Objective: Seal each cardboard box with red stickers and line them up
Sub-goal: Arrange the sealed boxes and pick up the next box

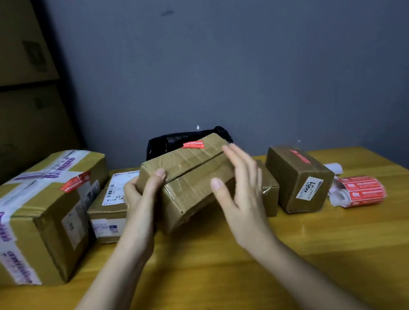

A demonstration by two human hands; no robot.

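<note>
Holding one of four boxes [188, 180], left hand [141, 189].

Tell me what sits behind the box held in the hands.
Behind the held box a black plastic bag lies against the wall, only its top showing. Another box peeks out at its right; the rest there is covered.

A yellow wooden table [367, 250] stands against a dim grey-blue wall [263, 56].
</note>
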